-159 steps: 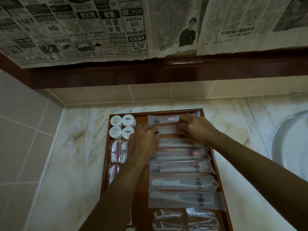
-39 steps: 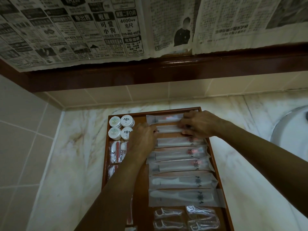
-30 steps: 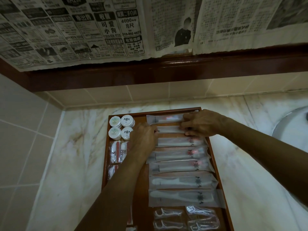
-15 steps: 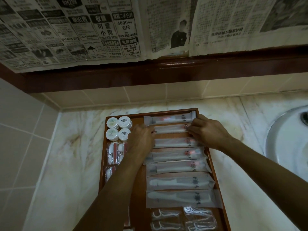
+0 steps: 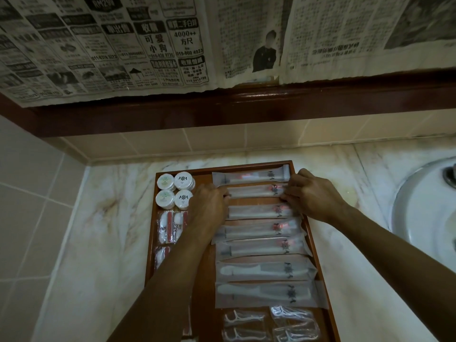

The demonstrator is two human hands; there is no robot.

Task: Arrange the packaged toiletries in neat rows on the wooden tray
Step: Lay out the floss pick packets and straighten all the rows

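Observation:
A wooden tray [image 5: 313,239] lies on the marble counter. Down its right half runs a column of long clear packets. My left hand [image 5: 209,208] pinches the left end of the second packet [image 5: 254,191] from the back, and my right hand [image 5: 313,196] pinches its right end. The back packet [image 5: 249,176] lies just behind it. Round white containers [image 5: 175,190] fill the tray's back left corner, with small cotton packets [image 5: 170,228] in front of them. Two comb packets [image 5: 264,270] and floss pick packets [image 5: 246,322] lie nearer to me.
A white sink basin [image 5: 424,206] sits at the right, close to the tray. Tiled walls close the counter at the left and back. A dark wooden ledge [image 5: 246,104] with hanging newspaper sheets [image 5: 148,45] overhangs the back.
My right hand slid from the middle of the back packets out to the right end of the second packet. The left hand stayed at its left end. The camera shifted slightly.

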